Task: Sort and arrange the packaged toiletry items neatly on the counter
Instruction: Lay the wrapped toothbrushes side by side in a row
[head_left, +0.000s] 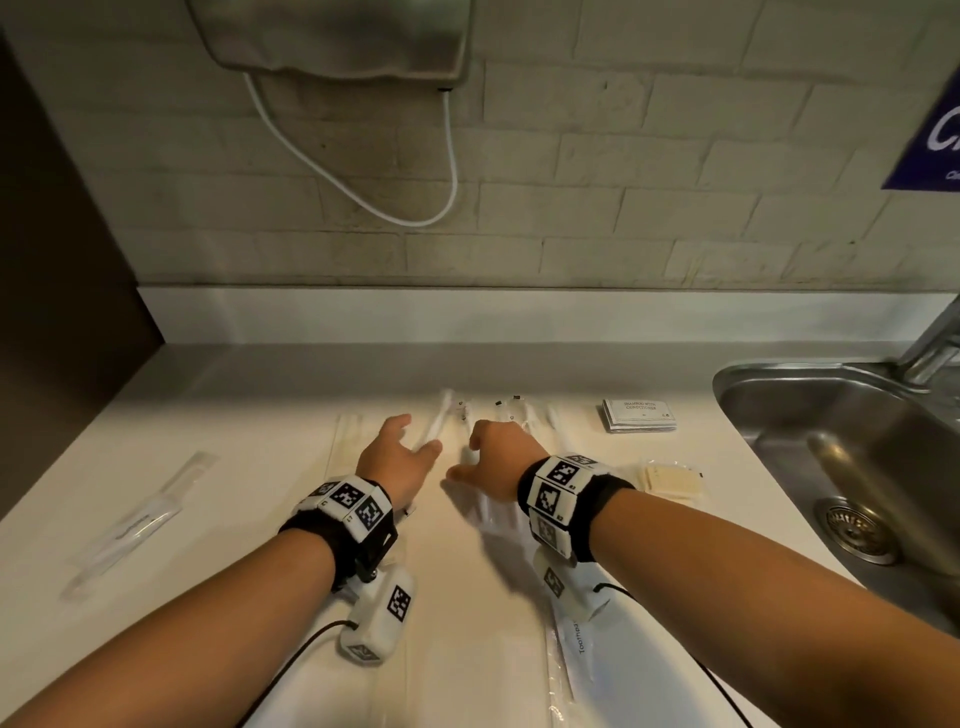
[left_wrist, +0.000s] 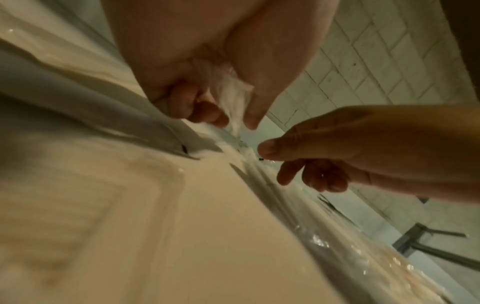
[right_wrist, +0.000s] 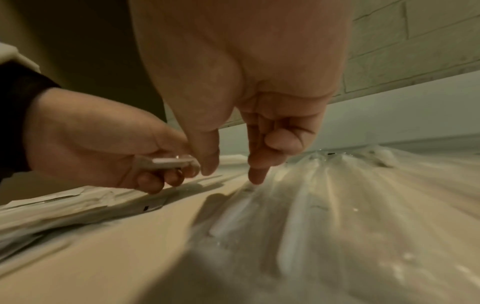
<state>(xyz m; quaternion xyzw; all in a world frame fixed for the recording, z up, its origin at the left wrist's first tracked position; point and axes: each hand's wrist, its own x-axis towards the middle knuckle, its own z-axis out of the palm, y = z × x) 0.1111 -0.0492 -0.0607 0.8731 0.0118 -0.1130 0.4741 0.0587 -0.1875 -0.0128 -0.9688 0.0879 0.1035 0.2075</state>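
My left hand pinches a long clear-wrapped packet between thumb and curled fingers, lifted just off the white counter. The left wrist view shows the crinkled wrapper in that grip. My right hand hovers close beside it, holding nothing. Its index fingertip touches one of the clear packets lying in a fan on the counter. More small packets lie in a row behind both hands.
A stack of shampoo sachets and a cream-coloured wrapped item lie to the right, near a steel sink with a tap. Toothbrush packets lie at far left and near the front. A wall unit's white cord hangs behind.
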